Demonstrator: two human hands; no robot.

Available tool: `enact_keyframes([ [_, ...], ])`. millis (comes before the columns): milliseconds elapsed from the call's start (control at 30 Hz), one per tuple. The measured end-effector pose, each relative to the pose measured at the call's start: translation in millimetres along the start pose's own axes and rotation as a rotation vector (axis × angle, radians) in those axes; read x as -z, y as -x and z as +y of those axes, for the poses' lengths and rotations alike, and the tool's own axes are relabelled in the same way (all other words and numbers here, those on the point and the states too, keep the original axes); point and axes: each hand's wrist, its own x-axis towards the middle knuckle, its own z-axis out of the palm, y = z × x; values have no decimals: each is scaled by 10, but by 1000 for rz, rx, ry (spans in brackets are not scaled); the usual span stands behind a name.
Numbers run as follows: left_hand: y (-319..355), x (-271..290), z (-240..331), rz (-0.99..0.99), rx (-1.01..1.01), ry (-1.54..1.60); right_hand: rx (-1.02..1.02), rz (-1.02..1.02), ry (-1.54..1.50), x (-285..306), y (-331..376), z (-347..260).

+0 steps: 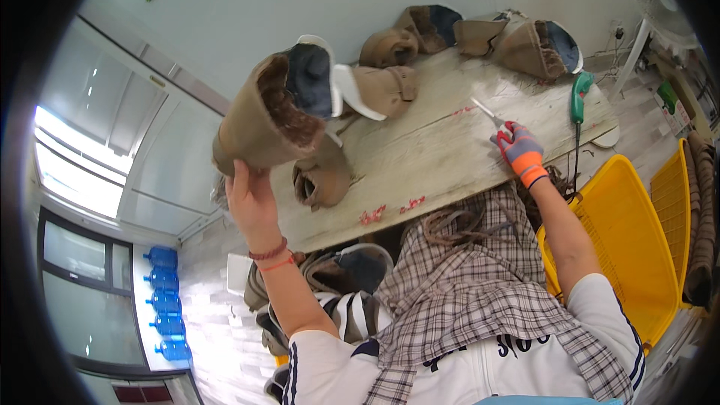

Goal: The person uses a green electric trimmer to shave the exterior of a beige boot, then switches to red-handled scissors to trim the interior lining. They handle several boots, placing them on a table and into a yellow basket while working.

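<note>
My left hand (251,199) sits left of centre in the frame, bare, with red cord bands at the wrist. Its fingers are clasped on the lower edge of a tan fleece-lined boot (274,109), which is raised off the bench (442,154) with its open top facing the camera; the dark insole and white sole rim show at the upper right of the boot.

My right hand (519,151) is right of centre, in a grey, red and orange work glove, resting on the bench. Its fingers are closed around a small pair of scissors (487,112), the blades pointing toward the upper left.

On the bench:
- One tan boot (322,176) lies near its front edge, below the raised boot.
- More tan boots (480,34) are grouped along the far edge, at upper centre.
- A green-handled tool (578,97) with a cord lies just right of the gloved hand.
- Red marks are scattered on the pale wood surface.

A yellow plastic crate (622,255) stands at lower right. Blue water bottles (166,301) stand in a row at lower left. A plaid cloth (465,285) covers my lap.
</note>
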Motion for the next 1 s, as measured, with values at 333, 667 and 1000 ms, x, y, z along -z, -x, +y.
enact_keyframes([
  [333, 1839, 732, -673, 289, 662, 382, 106, -317, -340, 694, 798, -1260],
  [667, 2364, 829, -1060, 323, 916, 518, 663, -661, 274, 472, 1240, -1564],
  [1000, 2521, 850, -1141, 381, 931, 549, 848, -727, 365, 436, 1380, -1593],
])
